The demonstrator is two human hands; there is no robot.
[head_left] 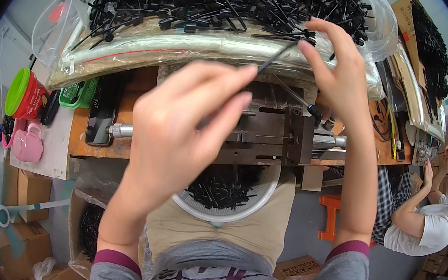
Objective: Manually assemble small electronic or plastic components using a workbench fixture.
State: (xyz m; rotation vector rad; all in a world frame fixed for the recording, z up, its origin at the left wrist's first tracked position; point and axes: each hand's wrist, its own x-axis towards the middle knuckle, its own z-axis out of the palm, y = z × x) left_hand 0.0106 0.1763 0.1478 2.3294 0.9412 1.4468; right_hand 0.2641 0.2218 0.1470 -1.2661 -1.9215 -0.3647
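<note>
Tie (pixel 277 54) was pinched between my left hand (pixel 180 129) and right hand (pixel 336 70); big pile (pixel 224 0) left, bowl (pixel 261 198) partly filled.

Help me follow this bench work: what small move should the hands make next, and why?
Probably lower the thin black strip toward the metal fixture. The left hand and right hand pinch its two ends above the fixture, which sits directly beneath, so it looks ready to be set in.
</note>
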